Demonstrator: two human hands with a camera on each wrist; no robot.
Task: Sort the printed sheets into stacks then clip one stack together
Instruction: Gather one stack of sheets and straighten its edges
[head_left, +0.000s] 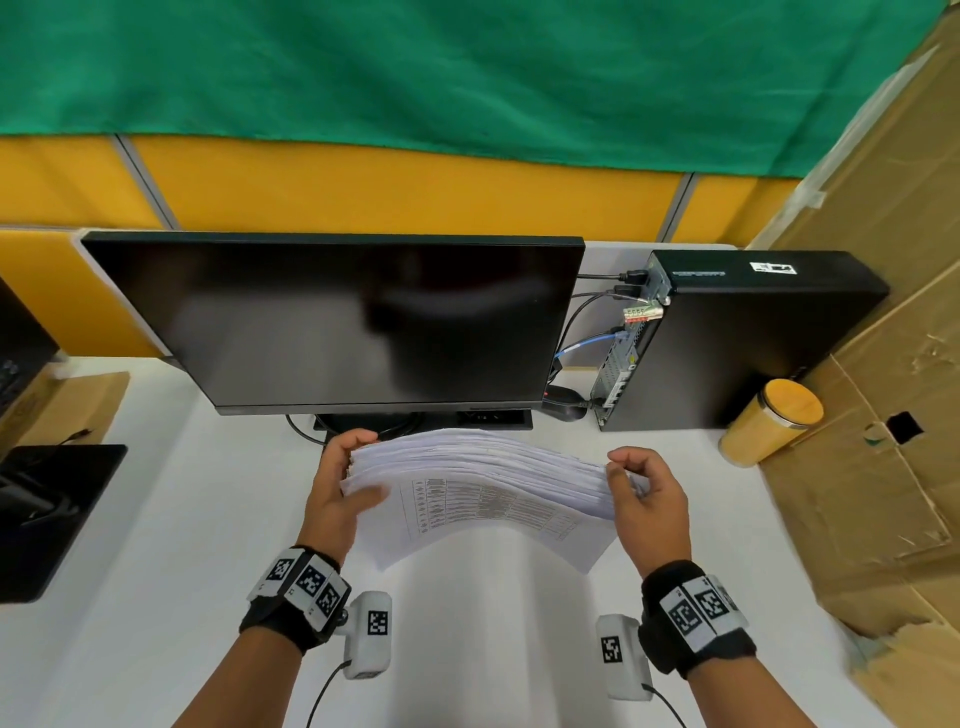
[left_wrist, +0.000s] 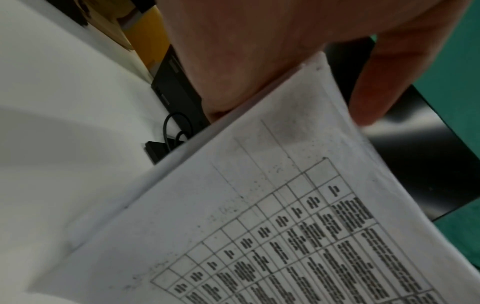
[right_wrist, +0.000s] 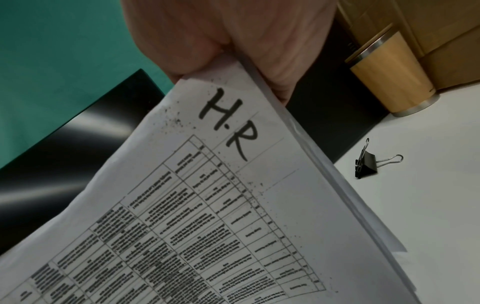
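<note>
A thick stack of printed sheets (head_left: 483, 488) is held above the white desk, in front of the monitor, bowed and fanned along its far edge. My left hand (head_left: 345, 480) grips its left end, thumb on the front sheet and fingers behind. My right hand (head_left: 641, 491) pinches the right end. The front sheet (right_wrist: 197, 216) carries a printed table and a handwritten "H.R" near my right thumb. The same table shows in the left wrist view on the sheet (left_wrist: 272, 226). A black binder clip (right_wrist: 366, 163) lies on the desk to the right, seen only in the right wrist view.
A black monitor (head_left: 332, 322) stands right behind the stack, with a small black computer (head_left: 737, 338) to its right. A bamboo tumbler (head_left: 771, 428) stands at the right, beside cardboard (head_left: 878, 415). A black pad (head_left: 47, 519) lies at the left.
</note>
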